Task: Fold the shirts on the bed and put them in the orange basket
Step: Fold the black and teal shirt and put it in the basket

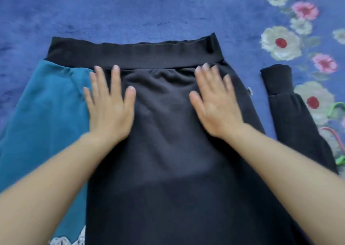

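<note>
A black sweatshirt [164,151] lies spread flat on the blue bed cover [130,11], its ribbed hem band toward the far side. One black sleeve [291,114] with a ribbed cuff lies stretched out to the right. My left hand [110,106] presses flat on the left part of the shirt, fingers straight and spread. On the right part, just below the hem band, my right hand [214,102] lies flat in the same way. No orange basket is in view.
A teal garment [44,123] lies under the black shirt's left side. The bed cover has a flower pattern [280,43] along its right edge. Small green and pink items [334,112] sit at the far right. A white patterned cloth [78,240] shows at the bottom.
</note>
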`<state>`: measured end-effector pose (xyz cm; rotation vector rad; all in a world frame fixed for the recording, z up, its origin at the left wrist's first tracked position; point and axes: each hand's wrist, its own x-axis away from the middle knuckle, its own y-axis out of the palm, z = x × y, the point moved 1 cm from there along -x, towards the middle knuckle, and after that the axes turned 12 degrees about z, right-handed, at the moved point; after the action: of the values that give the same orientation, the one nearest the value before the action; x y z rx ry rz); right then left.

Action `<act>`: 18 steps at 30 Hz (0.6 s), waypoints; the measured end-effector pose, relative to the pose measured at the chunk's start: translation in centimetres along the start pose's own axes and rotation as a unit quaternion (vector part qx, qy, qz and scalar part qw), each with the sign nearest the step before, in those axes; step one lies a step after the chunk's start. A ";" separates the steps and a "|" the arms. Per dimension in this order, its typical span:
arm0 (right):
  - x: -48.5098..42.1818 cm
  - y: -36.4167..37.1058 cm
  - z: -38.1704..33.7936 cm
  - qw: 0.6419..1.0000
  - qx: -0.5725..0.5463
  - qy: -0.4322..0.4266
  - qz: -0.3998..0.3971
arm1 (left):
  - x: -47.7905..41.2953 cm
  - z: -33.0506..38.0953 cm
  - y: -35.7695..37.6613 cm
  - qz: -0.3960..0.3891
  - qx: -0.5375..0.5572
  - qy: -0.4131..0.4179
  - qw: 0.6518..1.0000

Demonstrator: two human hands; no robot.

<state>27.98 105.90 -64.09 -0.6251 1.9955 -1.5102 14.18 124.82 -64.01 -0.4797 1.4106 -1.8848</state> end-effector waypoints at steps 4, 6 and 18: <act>6.8 -1.1 2.8 0.991 0.080 -0.088 -0.064 | 11.6 5.7 1.1 -0.070 0.069 0.110 0.989; 8.2 -3.5 5.8 0.995 0.079 -0.040 -0.036 | 16.4 7.9 1.8 -0.101 0.061 0.145 0.982; 11.4 -9.7 14.9 0.958 0.013 0.263 0.112 | 27.2 15.4 1.7 -0.221 0.106 0.209 0.947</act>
<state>29.95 85.31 -59.60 0.0328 2.3268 -1.6753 6.82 94.43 -63.86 -0.3175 1.4164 -2.5912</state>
